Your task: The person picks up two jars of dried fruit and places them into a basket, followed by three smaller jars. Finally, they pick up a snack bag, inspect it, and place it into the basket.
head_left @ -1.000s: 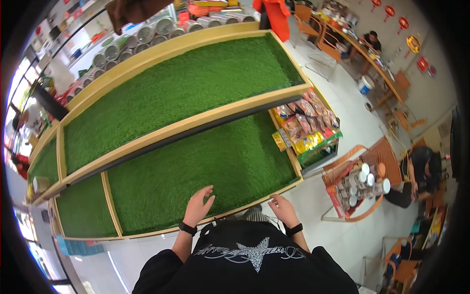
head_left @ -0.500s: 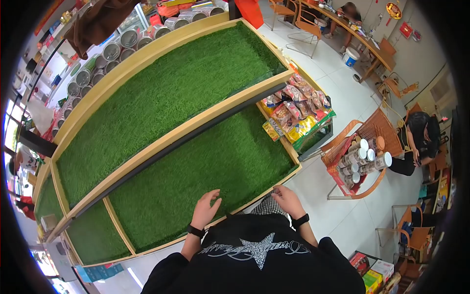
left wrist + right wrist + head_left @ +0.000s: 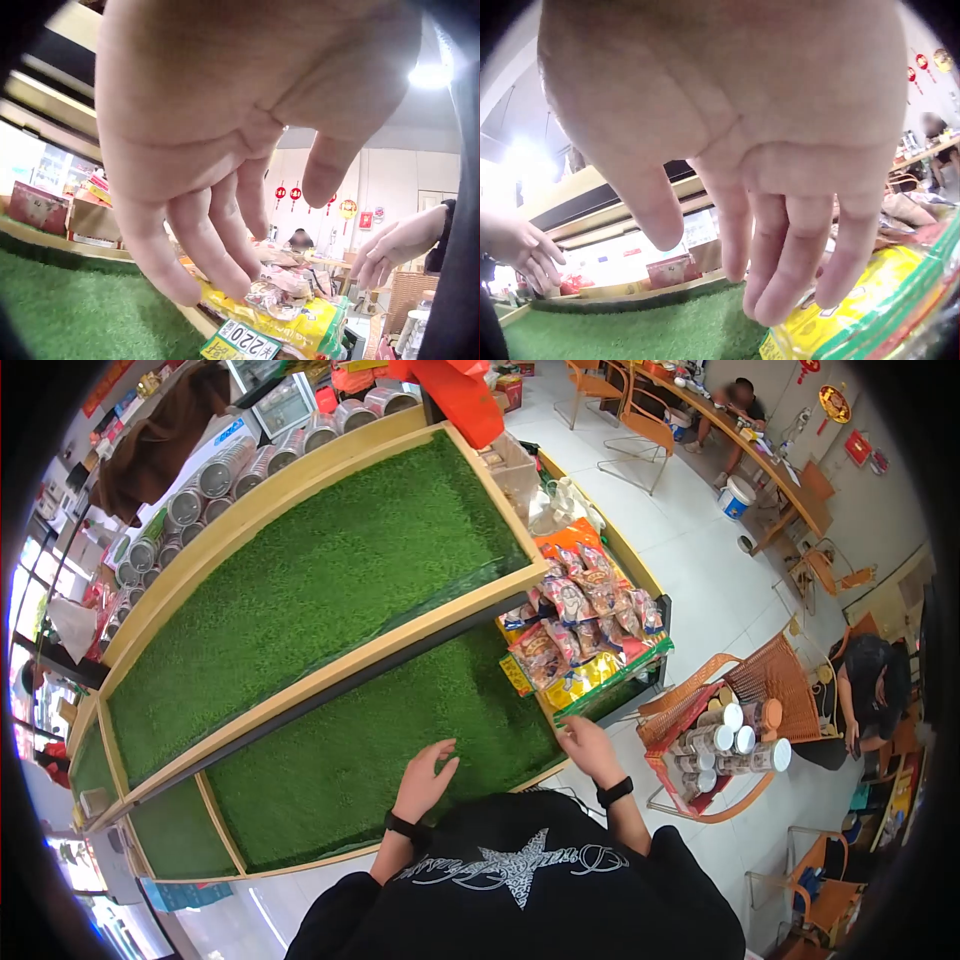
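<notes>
My left hand (image 3: 427, 780) hovers over the front of the lower shelf (image 3: 350, 770), which is lined with green artificial grass. Its fingers are loosely bent, with nothing in them. To the right, my right hand (image 3: 592, 752) hangs near the shelf's front right corner, also holding nothing. Just beyond it lies a pile of snack bags (image 3: 575, 605) in clear and yellow plastic. A price card (image 3: 240, 343) reading 22.0 stands at the pile's edge in the left wrist view. In the right wrist view, the fingers overlap a yellow bag (image 3: 855, 300).
The upper grass-lined shelf (image 3: 320, 580) rises behind, with rows of metal-lidded jars (image 3: 215, 470) past its back board. On my right, a rattan chair (image 3: 775, 680) bears a red box of jars (image 3: 715, 740). A person (image 3: 868, 690) sits beyond it.
My view has shifted right along the shelves, so the snack bags sit closer and more of their stand shows. Both hands stay empty, and the right one is now nearer the bags.
</notes>
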Action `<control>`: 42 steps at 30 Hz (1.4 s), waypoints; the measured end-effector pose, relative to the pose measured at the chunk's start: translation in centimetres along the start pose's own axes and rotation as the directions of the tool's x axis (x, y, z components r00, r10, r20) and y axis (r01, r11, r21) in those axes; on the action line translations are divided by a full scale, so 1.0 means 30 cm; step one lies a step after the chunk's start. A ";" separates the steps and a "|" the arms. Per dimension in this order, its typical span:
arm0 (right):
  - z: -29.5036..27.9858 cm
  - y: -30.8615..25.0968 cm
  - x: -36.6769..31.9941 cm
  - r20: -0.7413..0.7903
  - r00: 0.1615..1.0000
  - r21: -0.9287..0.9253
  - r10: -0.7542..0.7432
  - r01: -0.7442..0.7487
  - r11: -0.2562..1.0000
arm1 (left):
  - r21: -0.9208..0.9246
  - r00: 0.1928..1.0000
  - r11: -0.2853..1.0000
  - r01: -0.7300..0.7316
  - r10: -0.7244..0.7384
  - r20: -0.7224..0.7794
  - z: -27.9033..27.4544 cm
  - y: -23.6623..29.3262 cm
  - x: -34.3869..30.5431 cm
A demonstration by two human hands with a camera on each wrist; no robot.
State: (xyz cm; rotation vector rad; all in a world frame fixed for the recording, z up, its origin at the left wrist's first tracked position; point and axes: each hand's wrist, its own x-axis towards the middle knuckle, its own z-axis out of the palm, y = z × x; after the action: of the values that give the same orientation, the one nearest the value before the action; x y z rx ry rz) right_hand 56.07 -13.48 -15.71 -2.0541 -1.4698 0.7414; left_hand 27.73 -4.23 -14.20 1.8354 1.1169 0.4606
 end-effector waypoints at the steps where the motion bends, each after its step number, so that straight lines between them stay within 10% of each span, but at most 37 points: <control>1: -0.031 0.037 0.027 -0.059 0.998 0.055 -0.003 0.006 0.998 | -0.002 1.000 1.000 0.008 -0.008 -0.002 0.025 0.037 0.028; 7: -0.201 0.240 0.242 -0.203 0.969 0.358 0.143 -0.062 0.932 | -0.118 0.999 0.993 -0.007 0.012 0.043 0.168 0.190 0.234; 11: -0.277 0.286 0.396 -0.006 0.949 0.889 0.314 -0.138 0.436 | -0.448 0.941 0.891 0.075 0.086 0.327 0.288 0.281 0.456; 20: -0.238 0.376 0.533 0.176 0.972 0.982 0.158 -0.163 -0.091 | -0.694 0.859 0.581 0.425 -0.016 0.512 0.509 0.388 0.761; 28: -0.272 0.254 0.428 0.168 0.985 0.977 0.039 -0.161 -0.136 | -0.672 0.758 0.425 0.606 -0.054 0.650 0.562 0.338 0.806; 35: -0.285 0.211 0.299 0.192 0.980 0.973 -0.054 -0.197 -0.120 | -0.803 0.841 0.267 0.533 -0.061 0.538 0.573 0.371 0.756; 42: -0.295 0.179 0.159 0.303 0.936 0.938 -0.177 -0.260 0.232 | -0.891 0.939 0.298 0.343 -0.102 0.328 0.524 0.387 0.621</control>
State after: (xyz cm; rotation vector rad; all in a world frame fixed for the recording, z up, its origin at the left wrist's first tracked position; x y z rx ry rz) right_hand 67.03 -11.23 -13.60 -0.9156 -0.6331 1.6113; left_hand 54.13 1.44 -15.00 0.6049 0.6493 0.5623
